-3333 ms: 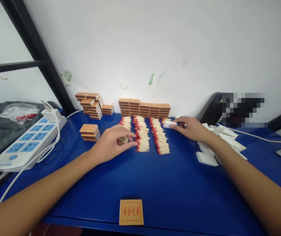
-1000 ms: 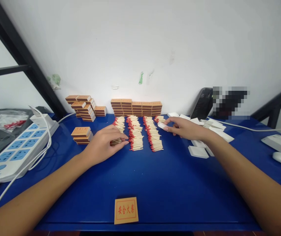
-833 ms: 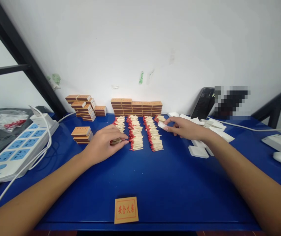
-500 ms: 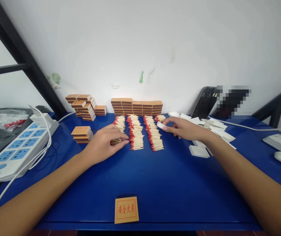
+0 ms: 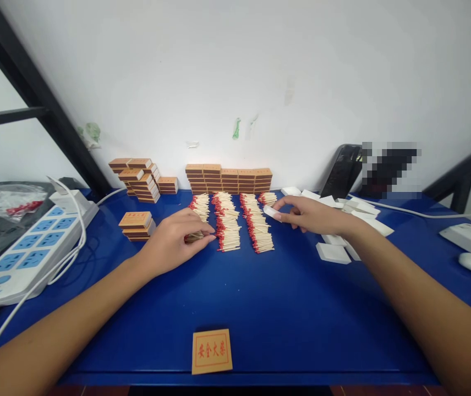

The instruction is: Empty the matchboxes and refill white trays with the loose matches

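Note:
My left hand is closed around a bunch of matches at the near end of the leftmost match row. Its thumb and fingertips pinch their sides. In my right hand is a small white matchbox tray, pinched at the tips of thumb and fingers and tilted. Red-tipped matches lie in rows between the hands, a long row and another beside it. A short row sits just behind the tray. Near the front edge a matchbox cover lies flat, red characters up.
Matchboxes are stacked along the wall, at back left and by my left wrist. Loose white trays lie right. A power strip with cables is left; a black phone leans on the wall.
Both hands stay almost in place. The white tray in my right hand has tilted very slightly; the view has shifted a little.

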### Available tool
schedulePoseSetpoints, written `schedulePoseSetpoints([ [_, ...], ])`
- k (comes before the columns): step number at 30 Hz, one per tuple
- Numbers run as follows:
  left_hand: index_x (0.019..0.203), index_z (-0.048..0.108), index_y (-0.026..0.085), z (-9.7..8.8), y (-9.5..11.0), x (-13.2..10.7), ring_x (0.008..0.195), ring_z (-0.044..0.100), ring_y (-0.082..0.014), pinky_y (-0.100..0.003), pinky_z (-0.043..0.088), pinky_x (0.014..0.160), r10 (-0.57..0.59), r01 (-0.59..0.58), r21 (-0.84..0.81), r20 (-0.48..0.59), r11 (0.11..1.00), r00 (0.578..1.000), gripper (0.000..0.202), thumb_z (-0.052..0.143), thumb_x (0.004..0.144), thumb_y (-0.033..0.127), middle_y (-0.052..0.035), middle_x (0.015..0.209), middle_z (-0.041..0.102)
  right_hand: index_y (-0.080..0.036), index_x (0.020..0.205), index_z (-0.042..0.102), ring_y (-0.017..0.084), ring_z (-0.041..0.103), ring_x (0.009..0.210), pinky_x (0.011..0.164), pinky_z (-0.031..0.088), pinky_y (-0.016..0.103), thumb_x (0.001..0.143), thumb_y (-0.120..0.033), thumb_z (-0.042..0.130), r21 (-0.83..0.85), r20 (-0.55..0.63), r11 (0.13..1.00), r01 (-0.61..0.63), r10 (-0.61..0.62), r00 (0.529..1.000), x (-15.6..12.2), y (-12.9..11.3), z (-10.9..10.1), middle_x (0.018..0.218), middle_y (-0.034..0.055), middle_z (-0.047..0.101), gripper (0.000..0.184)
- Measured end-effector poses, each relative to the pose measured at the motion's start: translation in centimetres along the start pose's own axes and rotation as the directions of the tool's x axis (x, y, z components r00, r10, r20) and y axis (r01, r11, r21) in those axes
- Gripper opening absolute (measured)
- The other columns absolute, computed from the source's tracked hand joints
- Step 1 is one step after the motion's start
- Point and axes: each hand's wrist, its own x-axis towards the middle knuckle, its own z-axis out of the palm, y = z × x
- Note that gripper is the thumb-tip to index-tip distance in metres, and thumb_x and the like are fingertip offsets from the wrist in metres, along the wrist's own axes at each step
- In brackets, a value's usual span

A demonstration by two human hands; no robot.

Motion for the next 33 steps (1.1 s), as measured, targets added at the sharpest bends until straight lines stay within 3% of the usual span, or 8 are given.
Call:
schedulePoseSetpoints([
  [10,0.101,0.079,0.020,0.0,-0.1,-0.1,0.087,0.070,-0.0201,-0.034,0.059,0.077,0.003,-0.003,0.005,-0.001,1.000,1.000,0.008,0.074,0.098,0.025,-0.0049,0.088,0.080,-0.024,0.119,0.065,0.022,0.066,0.068,0.065,0.051,0.035,0.089,-0.076,0.063,0.010,-0.025,1.000,0.005,-0.005,1.000,-0.3,-0.1,-0.5,0.082,0.0048,0.072,0.059],
  [13,0.101,0.079,0.020,0.0,0.0,-0.1,0.086,0.070,-0.0200,-0.034,0.059,0.078,0.005,-0.005,-0.002,-0.005,1.000,1.000,0.007,0.074,0.098,0.025,-0.0047,0.087,0.079,-0.022,0.112,0.069,0.026,0.069,0.083,0.074,0.050,0.037,0.089,-0.072,0.066,-0.089,-0.206,0.996,-0.016,-0.003,0.978,-0.8,0.6,-2.1,0.101,0.0104,0.077,0.055],
  [17,0.101,0.079,0.020,0.0,0.0,-0.1,0.086,0.070,-0.0200,-0.034,0.058,0.078,0.003,-0.003,-0.004,-0.001,1.000,1.000,0.008,0.074,0.098,0.026,-0.0050,0.088,0.079,-0.015,0.107,0.070,0.032,0.066,0.099,0.077,0.044,0.039,0.093,-0.056,0.067,-0.367,-0.484,0.908,-0.202,-0.001,0.875,-1.8,2.2,-4.6,0.118,0.0200,0.075,0.044],
  [22,0.101,0.079,0.020,-0.1,0.1,0.1,0.085,0.069,-0.0196,-0.034,0.058,0.078,0.005,-0.005,0.008,-0.003,1.000,1.000,0.008,0.073,0.098,0.026,-0.0047,0.087,0.079,-0.014,0.112,0.072,0.033,0.065,0.103,0.073,0.041,0.039,0.095,-0.057,0.065,-0.402,-0.539,0.847,-0.348,0.089,0.838,-2.6,3.9,-6.4,0.124,0.0196,0.074,0.047],
  [25,0.100,0.079,0.020,-0.1,0.2,0.1,0.084,0.069,-0.0196,-0.034,0.058,0.078,-0.008,0.008,0.016,-0.009,1.000,1.000,0.009,0.073,0.098,0.027,-0.0045,0.085,0.079,-0.013,0.107,0.074,0.032,0.065,0.098,0.074,0.041,0.040,0.097,-0.055,0.063,-0.383,-0.577,0.889,-0.250,-0.019,0.817,-2.4,2.9,-5.8,0.118,0.0208,0.075,0.044],
  [28,0.100,0.080,0.021,-0.1,0.2,0.0,0.085,0.070,-0.0203,-0.034,0.059,0.077,-0.021,0.022,0.028,-0.021,0.999,1.000,0.011,0.072,0.098,0.029,-0.0048,0.085,0.079,-0.019,0.103,0.077,0.025,0.063,0.082,0.071,0.043,0.038,0.094,-0.058,0.066,-0.266,-0.538,0.964,-0.010,-0.140,0.831,-2.8,-0.9,-3.3,0.101,0.0134,0.076,0.042],
  [30,0.102,0.079,0.021,-0.1,0.1,0.0,0.086,0.070,-0.0207,-0.034,0.059,0.077,-0.027,0.028,0.042,-0.031,0.999,0.999,0.011,0.073,0.098,0.029,-0.0049,0.087,0.080,-0.023,0.102,0.077,0.021,0.061,0.074,0.067,0.044,0.035,0.092,-0.063,0.068,-0.116,-0.312,0.963,0.243,-0.267,0.912,-3.9,-4.5,-0.4,0.093,0.0072,0.075,0.042],
  [33,0.104,0.078,0.021,-0.2,0.1,-0.1,0.088,0.071,-0.0206,-0.034,0.059,0.079,-0.018,0.021,0.060,-0.046,0.998,0.999,0.011,0.073,0.097,0.028,-0.0050,0.090,0.080,-0.028,0.116,0.074,0.021,0.065,0.079,0.067,0.048,0.033,0.081,-0.067,0.080,0.013,-0.041,0.880,0.475,-0.474,0.879,-6.8,-9.5,5.2,0.102,0.0040,0.074,0.053],
])
